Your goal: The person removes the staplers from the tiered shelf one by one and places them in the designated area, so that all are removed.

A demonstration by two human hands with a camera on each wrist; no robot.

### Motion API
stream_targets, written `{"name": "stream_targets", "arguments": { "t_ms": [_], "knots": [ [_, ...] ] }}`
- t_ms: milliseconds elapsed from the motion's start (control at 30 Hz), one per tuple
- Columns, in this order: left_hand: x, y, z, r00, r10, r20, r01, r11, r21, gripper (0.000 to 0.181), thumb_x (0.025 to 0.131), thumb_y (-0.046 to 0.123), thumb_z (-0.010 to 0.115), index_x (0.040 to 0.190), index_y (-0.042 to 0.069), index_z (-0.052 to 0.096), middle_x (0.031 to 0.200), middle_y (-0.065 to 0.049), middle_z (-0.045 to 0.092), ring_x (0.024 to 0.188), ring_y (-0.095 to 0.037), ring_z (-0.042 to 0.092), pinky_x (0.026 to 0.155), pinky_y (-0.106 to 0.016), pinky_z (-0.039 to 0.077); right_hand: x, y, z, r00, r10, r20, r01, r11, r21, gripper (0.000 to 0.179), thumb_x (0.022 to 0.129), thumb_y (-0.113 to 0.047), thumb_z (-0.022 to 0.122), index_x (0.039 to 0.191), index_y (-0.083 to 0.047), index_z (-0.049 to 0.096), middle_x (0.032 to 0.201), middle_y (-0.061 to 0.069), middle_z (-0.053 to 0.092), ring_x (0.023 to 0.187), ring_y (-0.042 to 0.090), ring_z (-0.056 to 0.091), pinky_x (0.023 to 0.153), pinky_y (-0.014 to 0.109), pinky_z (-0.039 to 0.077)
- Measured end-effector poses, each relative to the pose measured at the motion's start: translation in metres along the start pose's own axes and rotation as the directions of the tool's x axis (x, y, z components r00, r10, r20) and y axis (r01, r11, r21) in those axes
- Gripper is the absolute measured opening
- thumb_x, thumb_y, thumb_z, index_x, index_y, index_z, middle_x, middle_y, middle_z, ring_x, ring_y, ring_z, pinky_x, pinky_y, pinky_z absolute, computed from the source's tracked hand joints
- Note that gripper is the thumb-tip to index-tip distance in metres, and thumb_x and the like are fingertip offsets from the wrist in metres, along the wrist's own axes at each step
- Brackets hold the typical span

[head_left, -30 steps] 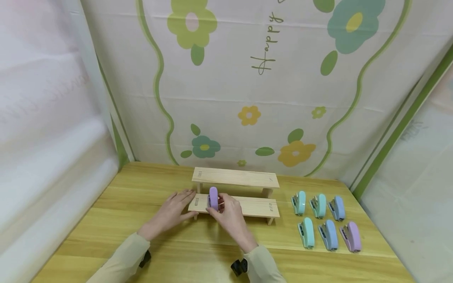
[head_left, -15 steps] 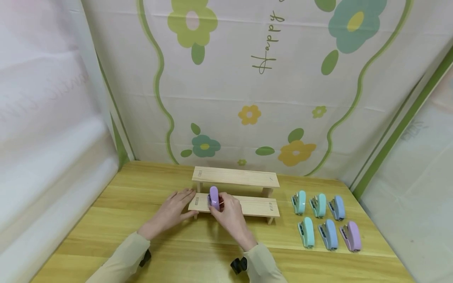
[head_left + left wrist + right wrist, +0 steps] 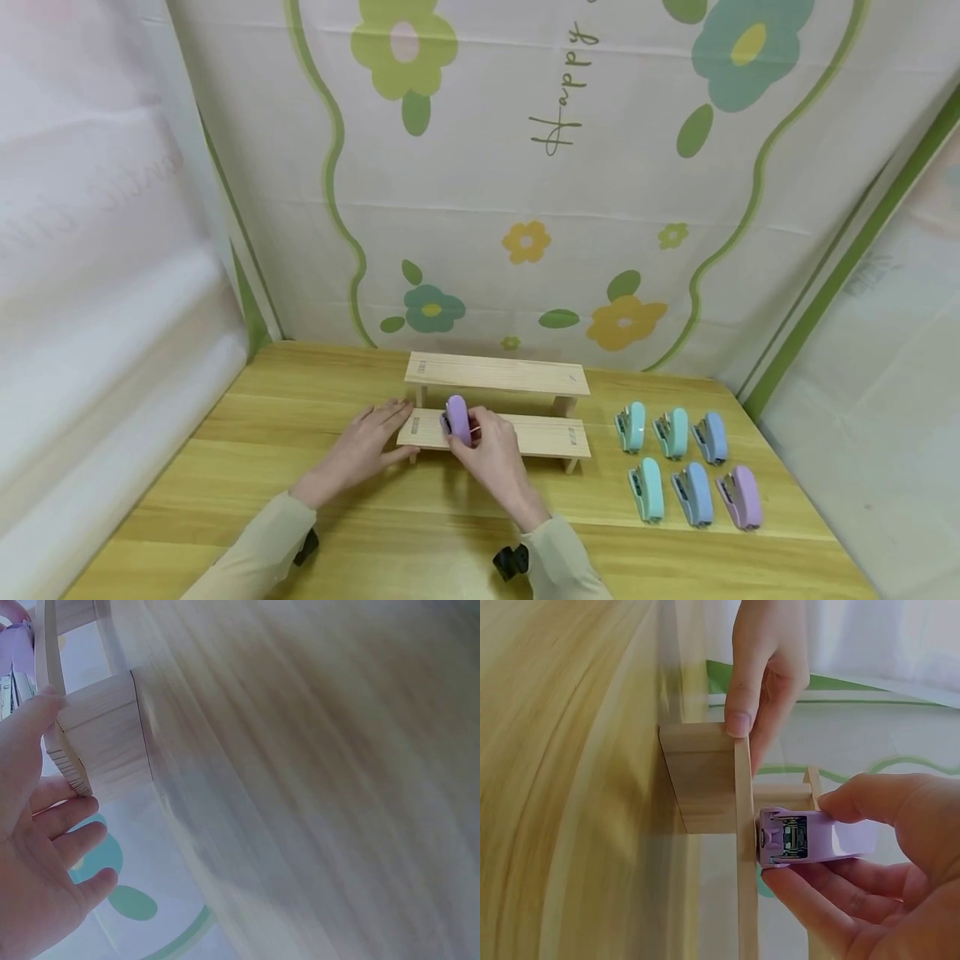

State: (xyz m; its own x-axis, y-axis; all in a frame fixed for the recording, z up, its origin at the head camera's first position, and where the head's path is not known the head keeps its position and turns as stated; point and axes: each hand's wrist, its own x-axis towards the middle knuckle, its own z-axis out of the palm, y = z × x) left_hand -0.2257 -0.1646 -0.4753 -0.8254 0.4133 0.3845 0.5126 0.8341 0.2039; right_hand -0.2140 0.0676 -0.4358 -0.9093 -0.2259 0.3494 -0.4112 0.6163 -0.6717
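A purple stapler (image 3: 457,421) stands on the lower step of a two-step wooden rack (image 3: 525,436), towards its left end. My right hand (image 3: 491,454) pinches it between thumb and fingers; in the right wrist view the stapler (image 3: 817,836) has its base against the board. At the rack's left end my left hand (image 3: 360,450) touches the lower board with thumb and fingertips. In the left wrist view that hand (image 3: 37,847) has its thumb on the board's front edge and its other fingers spread by the board's end.
On the table (image 3: 322,550) to the right stand several staplers in two rows: teal ones such as the front teal stapler (image 3: 648,490), blue ones such as the front blue stapler (image 3: 693,494), and another purple stapler (image 3: 741,497). A flowered cloth (image 3: 480,183) hangs behind.
The purple stapler in my right hand has shifted slightly to the right along the lower step and turned a little. My left hand stays at the rack's left end.
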Motion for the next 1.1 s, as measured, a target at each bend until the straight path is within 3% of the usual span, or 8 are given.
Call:
{"name": "stream_targets", "arguments": {
  "t_ms": [433, 700, 1100],
  "knots": [
    [0.001, 0.001, -0.002, 1.0, -0.008, 0.018, 0.008, 1.0, -0.005, 0.072, 0.087, 0.04, 0.074, 0.141, -0.003, 0.051, 0.145, -0.02, 0.054, 0.135, -0.04, 0.05, 0.114, -0.062, 0.038, -0.005, 0.011, -0.031, 0.996, 0.046, -0.074, -0.047, 0.999, -0.01, 0.025, 0.084, -0.013, 0.074, 0.104, 0.001, 0.067, 0.096, 0.016, 0.072, 0.082, 0.021, 0.07, 0.064, 0.014, 0.058],
    [0.0, 0.0, -0.002, 1.0, 0.0, 0.021, 0.0, 1.0, -0.006, 0.074, 0.087, 0.042, 0.073, 0.142, -0.002, 0.05, 0.146, -0.02, 0.053, 0.136, -0.04, 0.05, 0.114, -0.061, 0.038, -0.014, 0.024, -0.056, 0.983, 0.039, -0.182, -0.048, 0.998, -0.045, 0.027, 0.08, -0.01, 0.076, 0.104, 0.002, 0.068, 0.093, 0.017, 0.073, 0.077, 0.021, 0.07, 0.06, 0.015, 0.058],
    [0.001, 0.0, -0.001, 1.0, 0.008, 0.017, -0.008, 1.0, -0.002, 0.074, 0.087, 0.042, 0.074, 0.141, -0.003, 0.051, 0.145, -0.02, 0.054, 0.135, -0.04, 0.051, 0.114, -0.061, 0.039, -0.031, 0.058, -0.098, 0.955, 0.143, -0.26, -0.176, 0.978, -0.111, 0.031, 0.079, -0.008, 0.076, 0.107, 0.003, 0.068, 0.094, 0.018, 0.075, 0.079, 0.024, 0.071, 0.063, 0.026, 0.061]
  ]
}}
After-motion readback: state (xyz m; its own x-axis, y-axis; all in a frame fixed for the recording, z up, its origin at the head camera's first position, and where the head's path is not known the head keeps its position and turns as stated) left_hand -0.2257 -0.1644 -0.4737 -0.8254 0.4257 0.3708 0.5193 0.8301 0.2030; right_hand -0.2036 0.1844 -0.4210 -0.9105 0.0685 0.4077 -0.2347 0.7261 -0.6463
